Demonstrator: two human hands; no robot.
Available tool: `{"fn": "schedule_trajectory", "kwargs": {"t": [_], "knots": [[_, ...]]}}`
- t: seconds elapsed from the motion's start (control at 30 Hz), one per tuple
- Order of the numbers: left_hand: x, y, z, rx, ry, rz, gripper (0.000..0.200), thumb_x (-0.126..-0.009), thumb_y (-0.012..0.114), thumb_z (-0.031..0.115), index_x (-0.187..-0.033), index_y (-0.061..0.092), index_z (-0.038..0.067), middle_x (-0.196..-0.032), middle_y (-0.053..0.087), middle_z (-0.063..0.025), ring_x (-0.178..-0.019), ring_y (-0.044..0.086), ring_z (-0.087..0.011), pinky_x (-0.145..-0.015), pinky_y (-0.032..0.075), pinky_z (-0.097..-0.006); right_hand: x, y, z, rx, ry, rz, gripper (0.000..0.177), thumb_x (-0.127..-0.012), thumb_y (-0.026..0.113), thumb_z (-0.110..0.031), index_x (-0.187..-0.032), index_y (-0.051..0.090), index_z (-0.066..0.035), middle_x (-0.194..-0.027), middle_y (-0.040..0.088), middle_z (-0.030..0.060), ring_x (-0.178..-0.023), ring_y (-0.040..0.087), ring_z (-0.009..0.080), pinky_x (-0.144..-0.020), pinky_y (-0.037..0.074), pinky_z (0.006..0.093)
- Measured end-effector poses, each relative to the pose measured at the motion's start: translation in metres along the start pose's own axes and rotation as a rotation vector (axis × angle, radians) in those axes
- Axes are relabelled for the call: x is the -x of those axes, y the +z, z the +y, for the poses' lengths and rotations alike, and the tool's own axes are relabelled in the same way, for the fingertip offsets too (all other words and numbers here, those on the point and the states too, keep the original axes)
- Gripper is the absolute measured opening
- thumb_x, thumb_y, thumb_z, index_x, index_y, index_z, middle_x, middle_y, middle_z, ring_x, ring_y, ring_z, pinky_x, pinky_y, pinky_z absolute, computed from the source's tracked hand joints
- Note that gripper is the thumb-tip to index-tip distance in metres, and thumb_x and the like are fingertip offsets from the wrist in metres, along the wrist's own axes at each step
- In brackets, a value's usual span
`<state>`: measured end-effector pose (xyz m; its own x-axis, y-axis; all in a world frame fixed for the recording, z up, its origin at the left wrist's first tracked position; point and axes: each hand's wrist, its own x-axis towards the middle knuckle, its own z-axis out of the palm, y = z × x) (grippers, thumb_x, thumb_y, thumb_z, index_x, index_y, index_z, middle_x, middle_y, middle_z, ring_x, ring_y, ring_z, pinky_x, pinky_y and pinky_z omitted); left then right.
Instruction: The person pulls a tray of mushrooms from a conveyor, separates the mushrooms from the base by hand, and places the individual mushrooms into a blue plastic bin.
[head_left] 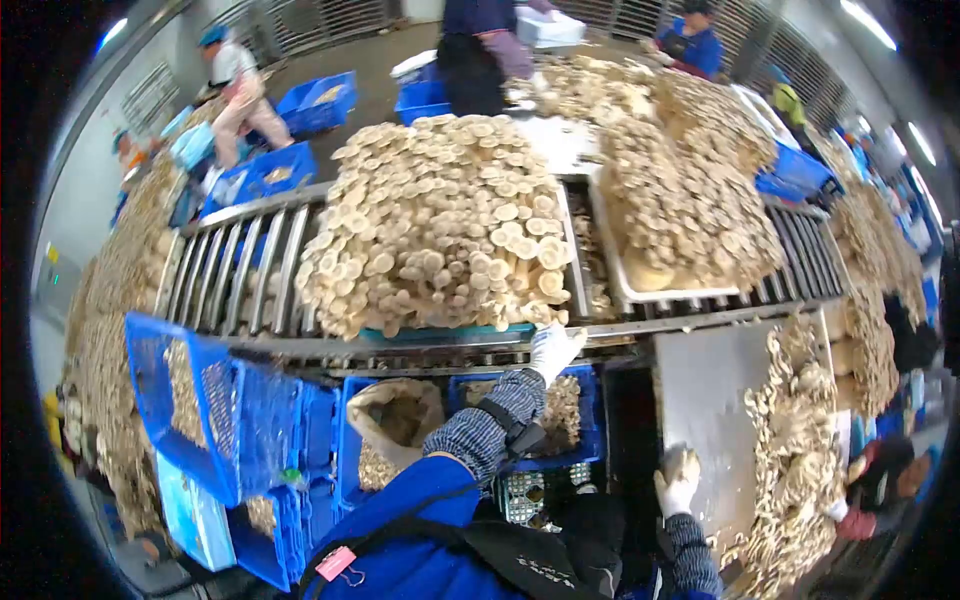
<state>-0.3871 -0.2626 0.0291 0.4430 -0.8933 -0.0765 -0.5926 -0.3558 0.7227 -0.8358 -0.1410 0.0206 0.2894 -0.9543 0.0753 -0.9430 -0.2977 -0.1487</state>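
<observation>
My left hand (555,352), in a white glove, reaches to the front edge of the roller conveyor. Its fingers close on the front right corner of a teal tray (450,333); the fingertips are partly hidden. A tall heap of clustered mushrooms (440,220) with pale brown caps covers that tray. Lower right, my gloved right hand (680,482) rests at the near left edge of a smooth grey worktop (705,400), fingers extended and nothing held. Loose mushrooms (795,450) lie piled along the worktop's right side.
A white tray (680,294) of mushrooms stands farther right on the roller conveyor (235,275). Below are blue crates (185,410) and an open sack (395,405). Co-workers (240,95) stand across the conveyor, and another person (885,490) is close on the right.
</observation>
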Motion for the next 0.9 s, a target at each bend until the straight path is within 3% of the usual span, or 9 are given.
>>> {"fn": "schedule_trajectory", "kwargs": {"t": [0.1,0.2,0.23,0.3,0.47,0.57,0.7,0.77,0.9], "knots": [[-0.01,0.041,0.046,-0.047,0.064,0.026,0.062,-0.085,0.065,0.049,-0.113,0.058,-0.005,-0.09,0.067,-0.025,-0.088,0.063,-0.0418,-0.08,0.05,-0.0478,-0.033,-0.011,0.001,-0.026,0.081,-0.288,0.097,-0.071,0.079,-0.03,-0.146,0.03,0.007,-0.149,0.034,0.0316,-0.14,0.031,0.0451,-0.116,0.026,0.0503],[-0.024,0.09,0.072,0.006,0.206,0.069,0.06,-0.084,0.068,0.046,-0.11,0.059,-0.007,-0.096,0.064,-0.0292,-0.096,0.06,-0.0429,-0.086,0.047,-0.0485,-0.056,-0.01,0.008,0.076,0.094,-0.307,0.098,-0.074,0.076,-0.036,-0.146,0.026,0.009,-0.153,0.027,0.0305,-0.144,0.023,0.044,-0.12,0.017,0.0492],[-0.034,0.116,0.077,-0.122,0.392,0.356,0.058,-0.083,0.07,0.046,-0.109,0.059,-0.005,-0.098,0.063,-0.0288,-0.097,0.058,-0.0437,-0.085,0.048,-0.0484,-0.058,-0.008,0.009,0.056,0.11,-0.311,0.098,-0.074,0.076,-0.036,-0.146,0.026,0.009,-0.153,0.027,0.0305,-0.144,0.023,0.044,-0.12,0.017,0.0492],[-0.039,0.121,0.118,0.112,0.196,0.016,0.054,-0.082,0.071,0.046,-0.105,0.059,-0.001,-0.098,0.062,-0.0286,-0.099,0.057,-0.0448,-0.084,0.048,-0.0486,-0.061,-0.003,0.01,0.006,0.12,-0.252,0.096,-0.076,0.075,-0.036,-0.146,0.027,0.009,-0.154,0.025,0.03,-0.145,0.021,0.0441,-0.12,0.015,0.051],[-0.037,0.182,0.156,0.019,0.251,0.251,0.049,-0.083,0.069,0.046,-0.096,0.061,0.0,-0.085,0.067,-0.0215,-0.088,0.063,-0.0391,-0.078,0.049,-0.0468,-0.042,-0.011,0.03,-0.023,0.095,-0.213,0.091,-0.075,0.074,-0.035,-0.145,0.033,0.006,-0.153,0.028,0.0305,-0.144,0.022,0.0441,-0.119,0.014,0.0555],[-0.053,0.186,0.183,0.008,0.227,0.215,0.047,-0.083,0.069,0.045,-0.094,0.062,0.0,-0.083,0.067,-0.0206,-0.082,0.064,-0.0386,-0.076,0.049,-0.0462,-0.057,0.006,0.024,-0.078,0.103,-0.213,0.089,-0.074,0.075,-0.035,-0.143,0.035,0.006,-0.151,0.03,0.0309,-0.143,0.024,0.045,-0.118,0.015,0.0561],[-0.066,0.231,0.213,0.138,0.266,0.169,0.044,-0.083,0.072,0.041,-0.094,0.06,-0.001,-0.084,0.062,-0.023,-0.093,0.054,-0.0392,-0.083,0.044,-0.046,-0.065,-0.003,0.025,-0.109,0.126,-0.244,0.086,-0.073,0.076,-0.032,-0.141,0.038,0.006,-0.149,0.033,0.0316,-0.142,0.027,0.0454,-0.117,0.018,0.0567],[-0.072,0.245,0.228,0.221,0.183,-0.009,0.047,-0.085,0.07,0.043,-0.094,0.061,-0.003,-0.087,0.065,-0.0218,-0.091,0.055,-0.0387,-0.086,0.042,-0.046,-0.067,-0.007,0.026,-0.122,0.128,-0.252,0.086,-0.072,0.077,-0.031,-0.139,0.038,0.007,-0.147,0.034,0.0328,-0.14,0.029,0.047,-0.116,0.019,0.0582],[-0.081,0.293,0.253,0.2,0.302,0.108,0.049,-0.085,0.07,0.044,-0.096,0.061,-0.003,-0.088,0.065,-0.0219,-0.096,0.054,-0.0393,-0.088,0.041,-0.0452,-0.067,-0.01,0.034,-0.156,0.109,-0.254,0.085,-0.071,0.078,-0.031,-0.136,0.038,0.008,-0.144,0.034,0.0346,-0.136,0.03,0.0504,-0.113,0.022,0.0613]]}}
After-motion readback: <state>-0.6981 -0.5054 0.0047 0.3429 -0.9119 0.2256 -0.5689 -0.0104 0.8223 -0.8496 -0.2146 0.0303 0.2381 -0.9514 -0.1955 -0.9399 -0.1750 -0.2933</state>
